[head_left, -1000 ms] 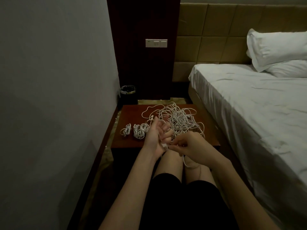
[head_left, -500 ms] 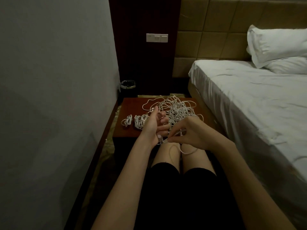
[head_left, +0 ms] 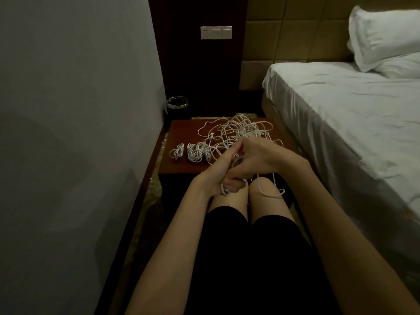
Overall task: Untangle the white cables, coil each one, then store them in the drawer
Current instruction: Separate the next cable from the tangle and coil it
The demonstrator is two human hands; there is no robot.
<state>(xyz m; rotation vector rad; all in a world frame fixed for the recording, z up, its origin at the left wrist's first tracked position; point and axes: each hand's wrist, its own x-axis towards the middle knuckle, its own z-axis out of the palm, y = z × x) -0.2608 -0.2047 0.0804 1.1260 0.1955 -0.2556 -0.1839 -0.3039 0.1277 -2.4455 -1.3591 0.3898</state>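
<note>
Hands together over the bedside table's (head_left: 181, 164) near edge: left hand (head_left: 223, 172) and right hand (head_left: 254, 159) gripping one white cable (head_left: 268, 192). Tangled cables (head_left: 238, 130) toward far right corner. Coiled bundles (head_left: 193, 152) near left edge.

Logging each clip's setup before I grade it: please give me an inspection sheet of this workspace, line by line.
Surface: low reddish-brown wooden table, in front of the person's knees.
Job's things: tangled heap of white cables on the far part of the table; coiled bundles in a row at its left; no drawer in view.
Clutter: nothing seen.
Grippers: left hand grips windings of one white cable; right hand pinches the same cable just above it.
Cables: loose end hangs in a loop over the knees.
Surroundings: grey wall at left, black bin behind the table, switch plate on a dark panel, bed with pillows at right.
</note>
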